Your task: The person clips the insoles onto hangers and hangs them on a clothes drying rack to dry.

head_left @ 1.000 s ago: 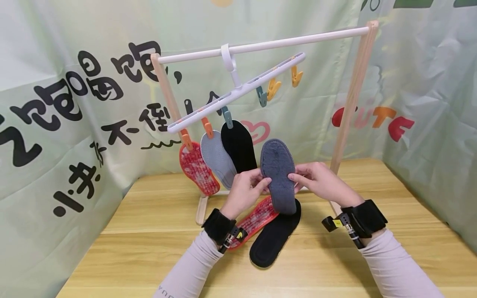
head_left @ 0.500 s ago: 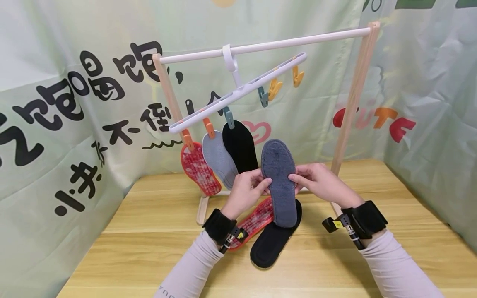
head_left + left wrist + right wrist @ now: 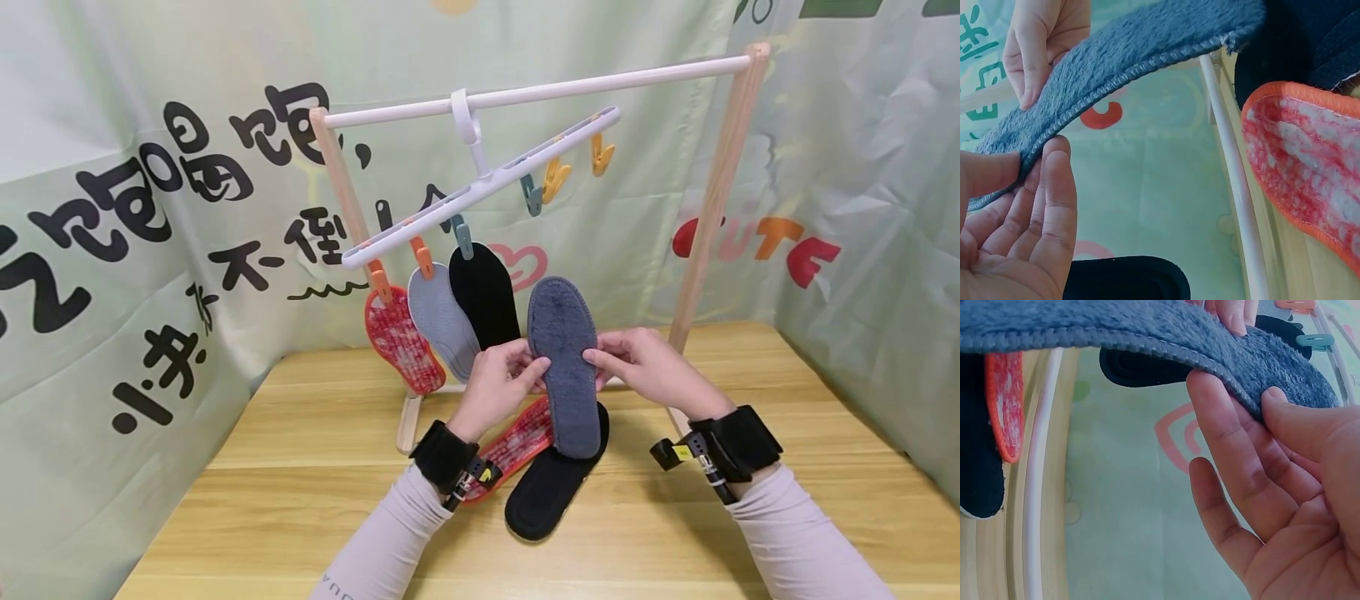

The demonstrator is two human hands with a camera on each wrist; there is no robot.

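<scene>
A fuzzy dark grey insole with a stitched edge is held up between both hands. My left hand pinches its left edge between thumb and fingers. On the opposite edge, my right hand pinches it the same way; in the right wrist view the thumb lies on the fuzzy face with fingers behind. Below it, a black insole lies on the table, overlapping a red patterned insole. The grey insole hides part of both.
A white clip hanger hangs tilted from a rack bar. Clipped on its left are a red insole, a light grey insole and a black insole. Teal and yellow clips hang at the right.
The grey insole's lower end has straightened downward from a bent-back position, so more of its length shows. Both hands keep their grip at nearly the same spot.
</scene>
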